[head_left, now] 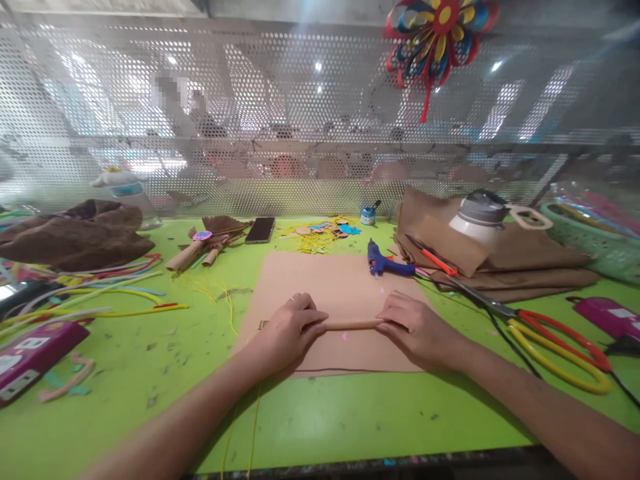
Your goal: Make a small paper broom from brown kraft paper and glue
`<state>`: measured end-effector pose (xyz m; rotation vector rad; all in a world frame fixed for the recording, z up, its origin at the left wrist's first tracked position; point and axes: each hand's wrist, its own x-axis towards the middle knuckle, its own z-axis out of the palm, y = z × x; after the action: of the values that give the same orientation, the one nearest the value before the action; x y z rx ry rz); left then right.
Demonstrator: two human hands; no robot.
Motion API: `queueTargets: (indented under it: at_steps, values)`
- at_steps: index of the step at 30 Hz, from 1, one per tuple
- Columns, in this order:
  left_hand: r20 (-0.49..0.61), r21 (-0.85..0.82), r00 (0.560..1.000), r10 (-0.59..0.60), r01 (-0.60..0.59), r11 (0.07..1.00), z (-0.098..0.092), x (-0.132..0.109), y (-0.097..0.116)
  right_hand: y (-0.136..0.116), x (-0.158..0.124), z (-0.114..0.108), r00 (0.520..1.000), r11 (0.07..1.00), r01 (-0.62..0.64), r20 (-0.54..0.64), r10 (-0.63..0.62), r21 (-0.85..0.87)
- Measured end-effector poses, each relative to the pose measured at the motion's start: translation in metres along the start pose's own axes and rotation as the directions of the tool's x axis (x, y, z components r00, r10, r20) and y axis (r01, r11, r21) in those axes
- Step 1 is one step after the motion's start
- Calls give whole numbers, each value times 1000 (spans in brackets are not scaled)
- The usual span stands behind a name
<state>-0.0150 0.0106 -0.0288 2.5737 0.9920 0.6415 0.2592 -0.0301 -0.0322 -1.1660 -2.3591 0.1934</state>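
Note:
Both hands grip a thin rolled tube of brown paper (pixel 352 325), held level over a light-brown sheet of paper (pixel 320 283). My left hand (pixel 293 332) pinches its left end between thumb and fingers. At the other end, my right hand (pixel 413 327) is closed in a similar pinch. The sheet lies on the green table and seems to have another layer beneath its front edge. Beyond my right hand, a blue glue gun (pixel 385 260) rests at the sheet's far right corner. Yellow strings (pixel 230 310) run beside and under my left side.
Large scissors (pixel 560 340) with orange and yellow handles lie right, near folded brown paper (pixel 525 277) and a grey-lidded bottle (pixel 480 217). A phone (pixel 261 230), small paper cutouts (pixel 325 231) and a blue jar (pixel 368 215) stand behind. Purple power strips (pixel 37 360) flank the green table (pixel 350 420).

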Motion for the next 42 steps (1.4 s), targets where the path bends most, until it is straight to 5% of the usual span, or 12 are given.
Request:
queueTargets:
  at_steps: [8, 20, 31, 37, 42]
  values:
    - [19, 19, 1000, 17, -18, 1000, -1, 1, 0, -15, 9, 11, 995, 986, 84, -39, -90, -143]
    - [53, 13, 998, -26, 25, 1000, -4, 1, 4, -6, 13, 10, 999, 999, 42, -3, -42, 30]
    - [0, 1, 999, -47, 47, 999, -2, 1, 5, -4, 15, 14, 998, 998, 62, -23, -62, 3]
    - [31, 36, 999, -37, 36, 999, -3, 3, 4, -13, 9, 16, 976, 965, 179, -90, -199, -192]
    - [29, 99, 998, -53, 50, 994, -3, 2, 6, -17, 9, 25, 975, 931, 207, -9, -220, -301]
